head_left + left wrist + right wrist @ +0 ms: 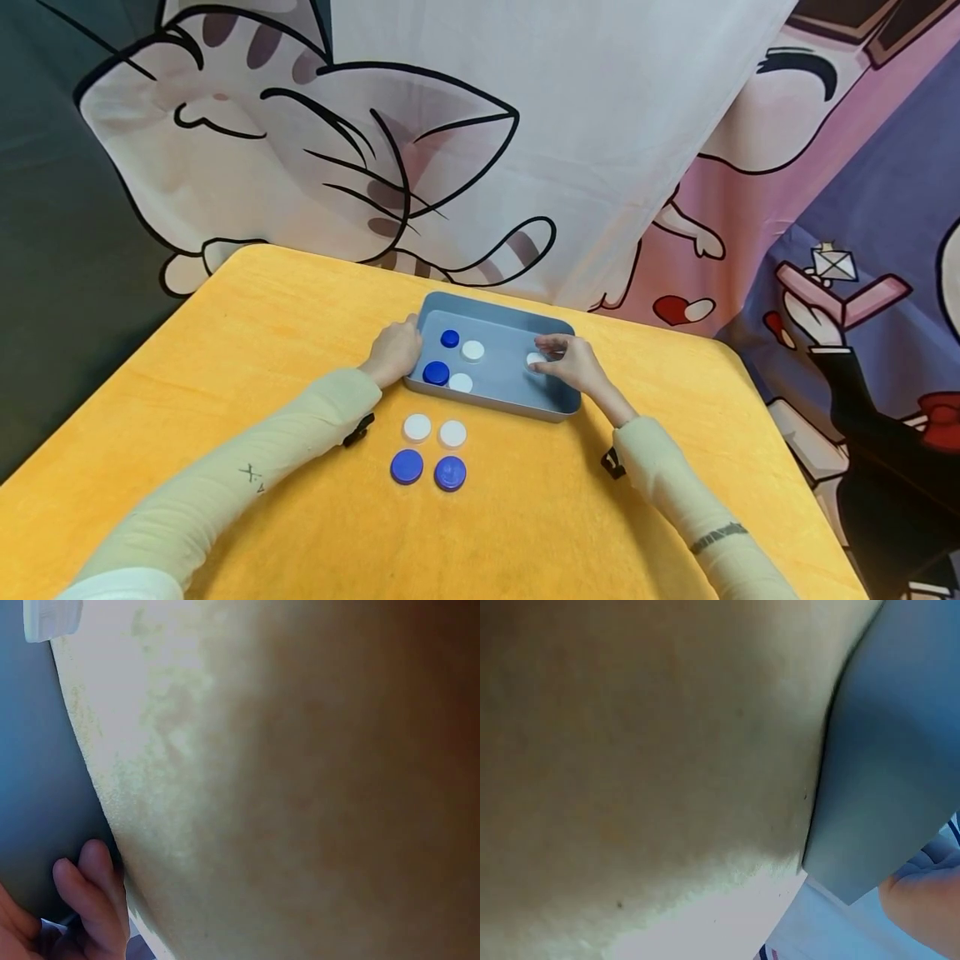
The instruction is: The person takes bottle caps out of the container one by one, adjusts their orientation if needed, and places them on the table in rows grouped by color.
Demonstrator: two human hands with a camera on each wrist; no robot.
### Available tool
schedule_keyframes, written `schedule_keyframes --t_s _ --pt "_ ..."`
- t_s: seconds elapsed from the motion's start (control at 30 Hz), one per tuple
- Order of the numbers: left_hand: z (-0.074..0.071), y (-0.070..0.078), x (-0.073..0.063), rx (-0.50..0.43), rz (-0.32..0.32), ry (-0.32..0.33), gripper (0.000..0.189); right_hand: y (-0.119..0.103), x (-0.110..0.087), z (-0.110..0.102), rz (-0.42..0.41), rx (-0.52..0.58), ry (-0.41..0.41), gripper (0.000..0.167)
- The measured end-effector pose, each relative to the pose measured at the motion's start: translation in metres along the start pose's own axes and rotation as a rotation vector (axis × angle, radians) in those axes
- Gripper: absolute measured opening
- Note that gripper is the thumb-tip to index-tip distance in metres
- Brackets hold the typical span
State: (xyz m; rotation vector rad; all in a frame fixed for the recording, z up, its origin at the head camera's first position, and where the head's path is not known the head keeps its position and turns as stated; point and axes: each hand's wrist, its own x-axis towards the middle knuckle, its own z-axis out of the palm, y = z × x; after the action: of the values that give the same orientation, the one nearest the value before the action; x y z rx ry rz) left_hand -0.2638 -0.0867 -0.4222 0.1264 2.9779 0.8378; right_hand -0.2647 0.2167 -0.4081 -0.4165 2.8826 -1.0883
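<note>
On the left, the left hand (393, 352) is gripping the tray (495, 358) by its left wall, fingers curled over it. Inside, two blue caps (436, 372) and two white caps (472, 351) are lying towards that end; two outer white caps (417, 427) and two outer blue caps (450, 473) are sitting in front, the near wall standing between. The right hand (573, 365) is hanging over the right end, thumb and fingers pinching a third white cap (535, 362). Yellow tabletop (525, 517) is stretching past both sleeves (240, 475); printed cloth (600, 125) is hanging behind.
</note>
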Motion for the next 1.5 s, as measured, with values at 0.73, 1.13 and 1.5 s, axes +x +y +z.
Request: schedule_keyframes --t_s 0.73,1.13,1.5 --pt "-0.0010 0.0005 -0.0004 -0.003 -0.003 0.004 0.037 0.0037 0.0064 -0.0014 0.004 -0.086 -0.075 0.043" --pt "-0.0004 0.0001 0.0028 -0.007 0.001 0.001 0.036 0.0007 0.0068 0.0005 -0.005 -0.156 -0.072 0.040" --pt "0.0000 0.0014 0.0015 -0.008 -0.020 -0.015 0.036 -0.0008 0.0042 0.0021 0.016 -0.163 -0.083 0.037"
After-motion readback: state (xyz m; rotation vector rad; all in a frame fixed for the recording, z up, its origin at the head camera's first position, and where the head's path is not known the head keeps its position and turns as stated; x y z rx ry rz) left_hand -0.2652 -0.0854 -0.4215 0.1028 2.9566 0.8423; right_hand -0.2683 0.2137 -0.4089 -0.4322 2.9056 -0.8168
